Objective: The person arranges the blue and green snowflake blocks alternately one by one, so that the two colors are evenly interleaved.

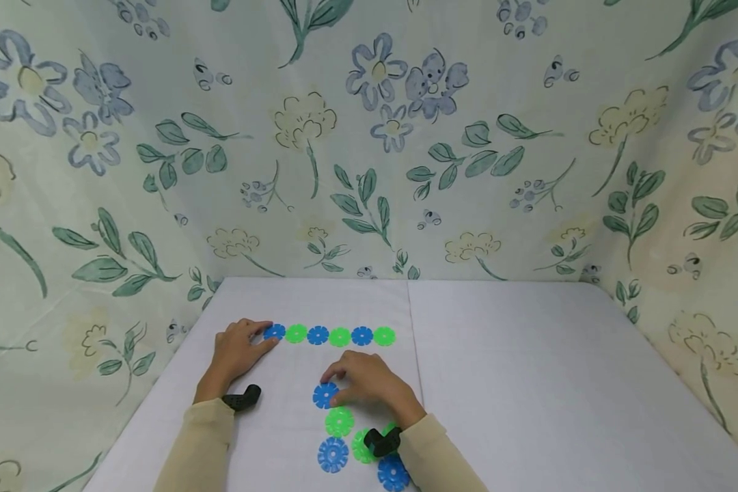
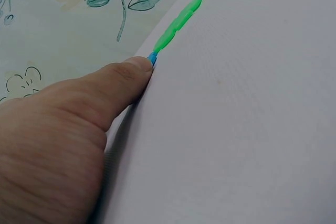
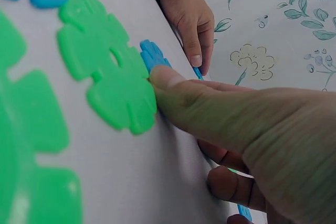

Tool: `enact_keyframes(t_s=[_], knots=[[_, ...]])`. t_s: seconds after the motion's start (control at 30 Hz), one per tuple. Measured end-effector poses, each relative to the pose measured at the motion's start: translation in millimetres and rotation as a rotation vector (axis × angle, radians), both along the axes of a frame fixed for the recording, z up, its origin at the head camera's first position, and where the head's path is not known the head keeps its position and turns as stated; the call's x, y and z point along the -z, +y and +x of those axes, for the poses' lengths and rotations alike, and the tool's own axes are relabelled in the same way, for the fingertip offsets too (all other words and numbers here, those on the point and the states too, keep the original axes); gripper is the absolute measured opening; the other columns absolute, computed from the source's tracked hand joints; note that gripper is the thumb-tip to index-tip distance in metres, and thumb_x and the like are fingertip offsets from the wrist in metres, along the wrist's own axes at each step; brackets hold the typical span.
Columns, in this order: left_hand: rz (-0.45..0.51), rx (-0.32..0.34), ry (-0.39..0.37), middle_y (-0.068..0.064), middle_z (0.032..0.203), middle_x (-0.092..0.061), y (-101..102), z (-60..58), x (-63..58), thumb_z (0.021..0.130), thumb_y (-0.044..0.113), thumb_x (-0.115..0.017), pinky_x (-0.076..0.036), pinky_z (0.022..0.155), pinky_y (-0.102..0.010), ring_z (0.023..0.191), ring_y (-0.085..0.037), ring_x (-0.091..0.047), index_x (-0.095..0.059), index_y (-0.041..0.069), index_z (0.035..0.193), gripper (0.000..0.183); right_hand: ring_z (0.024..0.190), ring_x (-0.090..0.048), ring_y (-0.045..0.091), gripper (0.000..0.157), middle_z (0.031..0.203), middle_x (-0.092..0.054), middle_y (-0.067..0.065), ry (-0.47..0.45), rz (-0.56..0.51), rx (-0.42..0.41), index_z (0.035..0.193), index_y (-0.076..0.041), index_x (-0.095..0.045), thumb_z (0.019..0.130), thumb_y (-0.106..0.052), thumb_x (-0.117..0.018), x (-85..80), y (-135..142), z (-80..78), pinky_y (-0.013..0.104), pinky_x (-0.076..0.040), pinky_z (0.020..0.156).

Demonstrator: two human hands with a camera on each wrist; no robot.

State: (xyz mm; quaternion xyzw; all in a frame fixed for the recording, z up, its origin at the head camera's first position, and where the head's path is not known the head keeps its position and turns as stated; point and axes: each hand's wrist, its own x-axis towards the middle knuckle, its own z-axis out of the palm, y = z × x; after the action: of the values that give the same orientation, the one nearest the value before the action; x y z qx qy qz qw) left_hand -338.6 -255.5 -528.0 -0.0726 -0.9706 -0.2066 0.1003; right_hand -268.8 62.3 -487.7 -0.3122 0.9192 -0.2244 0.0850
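Note:
A straight row of flat, notched plastic discs lies on the table, blue and green by turns. My left hand (image 1: 238, 347) grips the blue disc (image 1: 275, 331) at its left end between thumb and fingers. In the left wrist view, the thumb (image 2: 131, 72) presses that disc's edge. Nearer to me, my right hand (image 1: 369, 377) holds another blue disc (image 1: 323, 395) between thumb and fingers. Just below that one lies a green disc (image 1: 339, 422); in the right wrist view this green disc (image 3: 107, 64) sits beside the thumb. The row's right end is a green disc (image 1: 385, 336).
Loose discs lie at the front: a blue disc (image 1: 333, 455), a green disc (image 1: 361, 446) and a blue disc (image 1: 393, 473), partly covered by the right wrist's black camera (image 1: 383, 443). White cloth covers the table (image 1: 529, 383); a floral curtain (image 1: 369, 150) hangs around it.

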Motion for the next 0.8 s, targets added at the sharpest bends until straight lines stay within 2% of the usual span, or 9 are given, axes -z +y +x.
enact_keyframes(t_s=[0.17, 0.53, 0.7, 0.8], knots=[[0.006, 0.001, 0.0, -0.011, 0.126, -0.065, -0.2, 0.5, -0.9, 0.092, 0.055, -0.066, -0.036, 0.092, -0.056, 0.119, -0.034, -0.055, -0.064, 0.021, 0.135, 0.055, 0.096, -0.055, -0.001, 0.04, 0.103, -0.062, -0.016, 0.009, 0.015, -0.008, 0.117, -0.04, -0.073, 0.079, -0.043, -0.083, -0.5, -1.4, -0.2, 0.026, -0.041, 0.083], [0.005, -0.001, -0.009, -0.011, 0.126, -0.065, -1.0, -0.3, 1.5, 0.092, 0.055, -0.065, -0.036, 0.094, -0.058, 0.119, -0.034, -0.055, -0.064, 0.023, 0.136, 0.054, 0.098, -0.054, 0.001, 0.036, 0.104, -0.059, -0.016, -0.011, 0.039, -0.012, 0.117, -0.041, -0.068, 0.083, -0.042, -0.08, 1.0, -3.6, 1.2, 0.034, -0.038, 0.087], [0.002, 0.001, -0.003, -0.011, 0.125, -0.065, -1.4, 0.0, 1.8, 0.092, 0.055, -0.066, -0.036, 0.093, -0.057, 0.117, -0.034, -0.055, -0.064, 0.023, 0.135, 0.054, 0.105, -0.058, 0.002, 0.037, 0.11, -0.062, -0.016, -0.023, 0.008, -0.014, 0.116, -0.037, -0.065, 0.083, -0.037, -0.081, -0.3, -3.8, 2.1, 0.037, -0.043, 0.095], [0.003, 0.002, -0.004, -0.01, 0.124, -0.065, -1.7, -0.4, 1.9, 0.091, 0.056, -0.066, -0.036, 0.092, -0.056, 0.116, -0.033, -0.055, -0.064, 0.023, 0.135, 0.054, 0.1, -0.058, 0.002, 0.037, 0.109, -0.064, -0.015, -0.042, -0.013, -0.023, 0.116, -0.034, -0.065, 0.083, -0.035, -0.082, -2.4, -3.6, 2.6, 0.032, -0.047, 0.094]])
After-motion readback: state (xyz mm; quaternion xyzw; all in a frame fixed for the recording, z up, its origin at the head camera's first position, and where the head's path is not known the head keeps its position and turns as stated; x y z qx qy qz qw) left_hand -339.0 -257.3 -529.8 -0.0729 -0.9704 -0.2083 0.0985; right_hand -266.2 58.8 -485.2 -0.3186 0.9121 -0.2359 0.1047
